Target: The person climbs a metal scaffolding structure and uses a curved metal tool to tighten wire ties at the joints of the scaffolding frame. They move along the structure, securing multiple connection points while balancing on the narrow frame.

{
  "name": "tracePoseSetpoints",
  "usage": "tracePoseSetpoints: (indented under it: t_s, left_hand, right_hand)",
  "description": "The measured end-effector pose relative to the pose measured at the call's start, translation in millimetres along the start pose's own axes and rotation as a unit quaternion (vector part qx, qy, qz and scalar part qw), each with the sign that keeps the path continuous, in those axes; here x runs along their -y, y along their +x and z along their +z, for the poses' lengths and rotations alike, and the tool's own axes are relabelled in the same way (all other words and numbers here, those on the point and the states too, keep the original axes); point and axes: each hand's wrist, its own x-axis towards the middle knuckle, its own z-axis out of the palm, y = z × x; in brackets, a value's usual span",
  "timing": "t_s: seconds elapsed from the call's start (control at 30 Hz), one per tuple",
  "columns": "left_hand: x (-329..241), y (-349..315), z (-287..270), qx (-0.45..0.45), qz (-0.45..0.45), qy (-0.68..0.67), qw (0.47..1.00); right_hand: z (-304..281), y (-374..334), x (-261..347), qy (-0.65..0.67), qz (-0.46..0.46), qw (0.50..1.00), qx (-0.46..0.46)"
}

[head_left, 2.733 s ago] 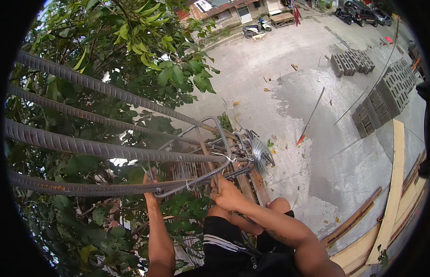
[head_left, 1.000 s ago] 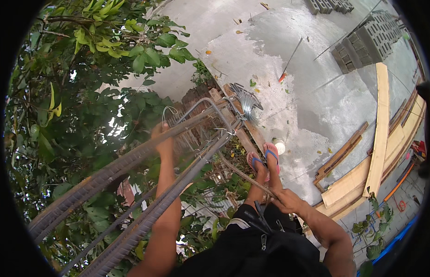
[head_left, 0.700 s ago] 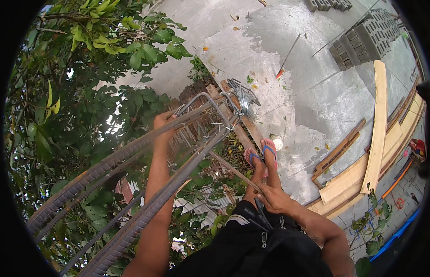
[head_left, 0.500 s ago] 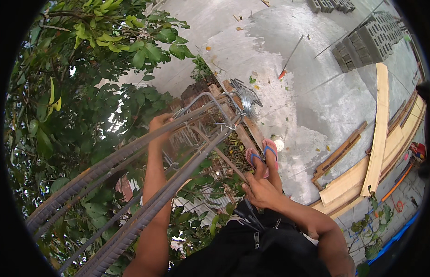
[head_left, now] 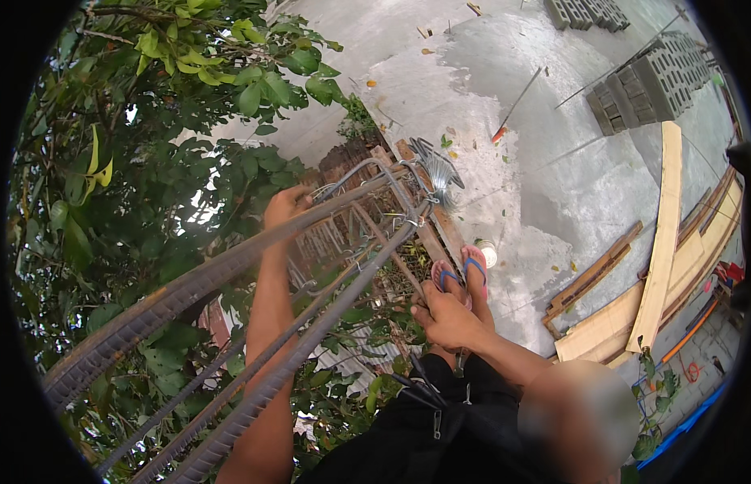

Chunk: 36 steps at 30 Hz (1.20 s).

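A cage of ribbed steel rebars slants from the lower left up to the middle. Near its far end a bent steel stirrup crosses the bars, with wire ties at the joints. My left hand is on the far left side of the cage, its fingers curled in beside the stirrup's end; what they grip is partly hidden. My right hand is closed round the lower end of a thin rusty rod, whose upper part runs in between the bars. A bundle of tie wire hangs at the cage's far corner.
Below, my feet in flip-flops stand on wooden planks high over a concrete floor. Leafy branches crowd the left. Concrete blocks, long boards and a white bucket are on the ground.
My right hand has moved slightly up and forward with the rod, which now stands steeper between the bars. My left hand stays by the stirrup. The view has shifted a little.
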Motion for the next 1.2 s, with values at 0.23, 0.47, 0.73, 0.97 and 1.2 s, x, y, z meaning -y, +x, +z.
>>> tracePoseSetpoints:
  t_s: [0.23, 0.47, 0.73, 0.97, 1.2]
  left_hand:
    - [0, -7, 7, -0.024, -0.028, 0.023, 0.999]
    - [27, -36, 68, -0.162, -0.038, -0.135, 0.977]
    - [-3, -45, 129, -0.18, -0.114, -0.586, 0.782]
    - [10, -49, 111, -0.14, -0.149, -0.514, 0.833]
    - [3, -44, 134, -0.013, -0.197, -0.724, 0.661]
  right_hand:
    - [-18, 11, -7, 0.096, 0.033, 0.992, 0.075]
    - [3, 19, -27, 0.302, -0.021, 0.945, 0.126]
    - [-4, 35, -52, 0.475, -0.061, 0.855, 0.198]
    - [-23, 39, -54, 0.464, -0.041, 0.857, 0.218]
    - [-27, 39, -56, 0.488, -0.031, 0.839, 0.239]
